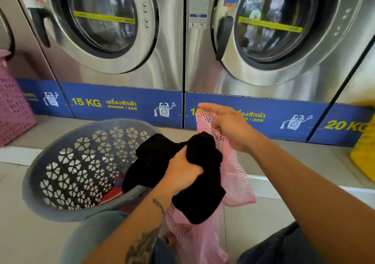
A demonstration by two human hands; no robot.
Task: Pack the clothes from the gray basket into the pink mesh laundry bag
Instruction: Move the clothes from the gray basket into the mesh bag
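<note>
The gray basket [67, 182] with flower-shaped holes stands tilted on the floor at the left; red cloth [113, 192] shows at its bottom. My left hand [182, 174] is shut on a bunched black garment [154, 158], held over the basket's right rim and against the mouth of the pink mesh laundry bag [235, 180]. My right hand [229, 126] grips the bag's upper edge and holds it up. The bag hangs down between my knees. Part of the black garment lies in front of the bag's mesh.
Two steel front-loading washers [113, 71] with shut doors stand on a raised step behind the basket. A pink plastic basket [12, 109] sits on the step at the far left. A yellow object [363, 152] sits at the far right.
</note>
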